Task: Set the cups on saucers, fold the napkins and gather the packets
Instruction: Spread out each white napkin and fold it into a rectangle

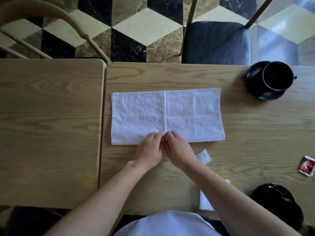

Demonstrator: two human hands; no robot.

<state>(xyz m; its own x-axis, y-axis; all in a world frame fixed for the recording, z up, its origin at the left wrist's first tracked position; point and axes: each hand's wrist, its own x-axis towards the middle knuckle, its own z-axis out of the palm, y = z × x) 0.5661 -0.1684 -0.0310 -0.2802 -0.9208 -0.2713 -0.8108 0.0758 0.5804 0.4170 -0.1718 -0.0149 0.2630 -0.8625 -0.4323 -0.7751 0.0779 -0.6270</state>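
Nearest, under the right forearm: a small folded white napkin (204, 202) at the table (170, 189) edge, partly covered, so one napkin looks done. Right of it, a black cup on its saucer (276, 198), cut off by the frame.

Left hand (150, 147) and right hand (177, 147) sit side by side, touching, fingers curled down on the near edge of the flat white cloth napkin (192, 113) at its centre crease. Looks like pressing or a pinch; cannot tell which.

Step in hand: next fold of the long rectangle. Judgement: match corners first, then smooth from the crease outward, else wrinkles lock in.

Just right of the right hand: a white paper packet (203, 156). Further right: a red-and-white packet (306, 168). Not gathered yet.

Far right, beyond the napkin: black cup seated on black saucer (271, 80).
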